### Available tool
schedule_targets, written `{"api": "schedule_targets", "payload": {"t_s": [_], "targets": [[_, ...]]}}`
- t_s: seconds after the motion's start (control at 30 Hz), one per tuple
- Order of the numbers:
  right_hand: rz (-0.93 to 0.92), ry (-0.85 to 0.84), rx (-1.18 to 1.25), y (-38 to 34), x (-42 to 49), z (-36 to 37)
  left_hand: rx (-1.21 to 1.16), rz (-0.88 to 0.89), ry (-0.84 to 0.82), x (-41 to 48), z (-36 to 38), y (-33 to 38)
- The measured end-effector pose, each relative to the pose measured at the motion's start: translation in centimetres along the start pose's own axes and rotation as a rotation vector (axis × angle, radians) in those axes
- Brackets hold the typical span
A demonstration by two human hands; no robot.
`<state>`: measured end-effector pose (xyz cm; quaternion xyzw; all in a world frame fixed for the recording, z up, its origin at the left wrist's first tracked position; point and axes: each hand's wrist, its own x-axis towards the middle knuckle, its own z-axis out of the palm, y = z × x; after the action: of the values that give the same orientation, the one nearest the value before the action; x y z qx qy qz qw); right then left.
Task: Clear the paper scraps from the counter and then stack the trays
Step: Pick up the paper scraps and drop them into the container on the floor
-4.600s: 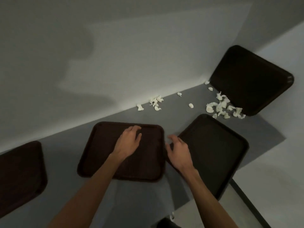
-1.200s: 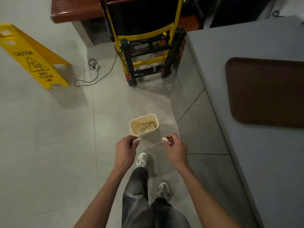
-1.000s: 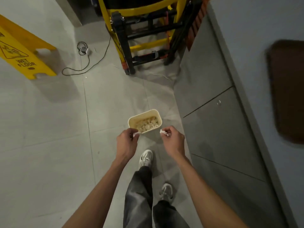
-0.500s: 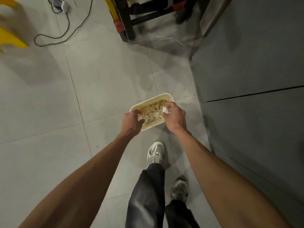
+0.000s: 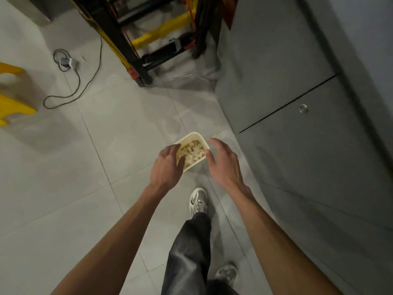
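Cream bin (image 5: 196, 136) on floor holds paper scraps (image 5: 192, 153); hands above.

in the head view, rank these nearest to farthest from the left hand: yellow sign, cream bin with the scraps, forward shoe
1. Cream bin: directly beneath the left hand's fingertips, just to its right.
2. Forward shoe: on the floor, back toward the person.
3. Yellow sign: far off at the left edge of the floor.
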<state>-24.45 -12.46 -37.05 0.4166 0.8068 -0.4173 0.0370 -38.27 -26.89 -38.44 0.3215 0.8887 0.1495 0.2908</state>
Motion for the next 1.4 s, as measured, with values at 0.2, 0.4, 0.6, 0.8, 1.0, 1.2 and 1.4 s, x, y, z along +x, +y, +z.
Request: {"api": "schedule_targets", "payload": {"t_s": [0.2, 0.4, 0.6, 0.8, 1.0, 1.2, 1.4], "targets": [[-0.063, 0.226, 0.012, -2.6, -11.7, -9.0, 0.019, 0.250, 0.097, -8.3, -5.2, 8.0], [-0.085, 0.440, -0.020, -3.5, -27.0, -17.2, -0.016, 0.423, 0.147, -20.6, -8.8, 17.0], [0.000, 0.720, -0.088, -0.8, -45.1, -24.1, -0.009, 0.706, 0.117, -33.5, -10.2, 27.5], [0.177, 0.947, -0.110, 3.4, -61.5, -29.1, -0.016, 0.978, 0.038, -44.2, -8.9, 37.2], [0.393, 1.178, -0.055, 8.7, -74.1, -30.8, -0.028, 1.203, -0.121, -53.0, -4.5, 45.3], [0.612, 1.327, 0.048, 15.2, -84.3, -31.3, 0.030, 1.326, -0.309, -59.9, 3.0, 53.2], [0.849, 1.442, 0.108, 21.3, -92.9, -32.4, 0.065, 1.456, -0.508, -66.0, 12.3, 61.3]]}}
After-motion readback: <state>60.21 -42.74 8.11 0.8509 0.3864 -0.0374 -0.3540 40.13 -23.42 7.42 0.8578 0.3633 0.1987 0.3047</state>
